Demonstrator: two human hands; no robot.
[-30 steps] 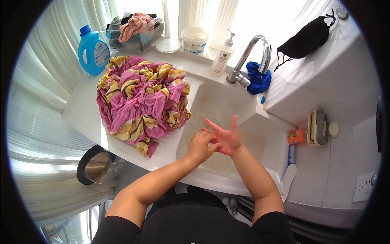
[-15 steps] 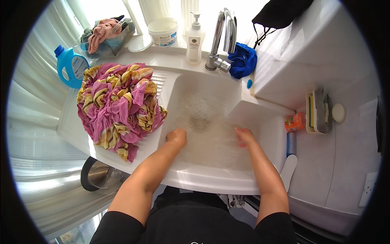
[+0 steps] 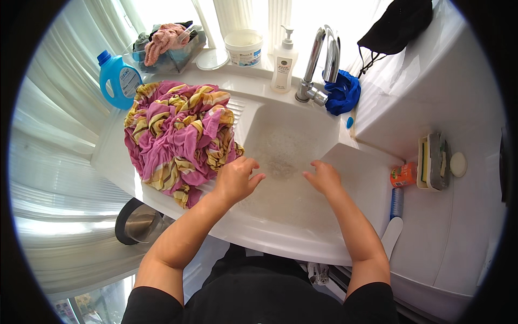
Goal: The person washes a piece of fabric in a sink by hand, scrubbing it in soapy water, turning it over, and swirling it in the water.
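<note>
My left hand (image 3: 237, 177) hovers at the left side of the white sink (image 3: 280, 238), beside the lower right edge of a bunched pink and yellow patterned cloth (image 3: 175, 140). Its fingers are apart and nothing is in them. Over the right part of the basin, my right hand (image 3: 325, 177) is also open, thumb held away from the fingers. Cloudy water (image 3: 291, 202) covers the bottom of the basin between and below both hands. The cloth lies in a heap on the ribbed drainboard (image 3: 244, 110) to the left.
Along the back stand a blue detergent bottle (image 3: 112, 83), a clear bin (image 3: 175, 59) of cloths, a white tub (image 3: 244, 51), a pump bottle (image 3: 283, 65) and the chrome faucet (image 3: 308, 81). A blue cloth (image 3: 345, 94) sits behind the faucet. A sponge holder (image 3: 429, 162) is at right.
Both hands have risen out of the cloudy water, and the left has opened and moved toward the cloth. The whole view has shifted, so the surroundings appear farther right.
</note>
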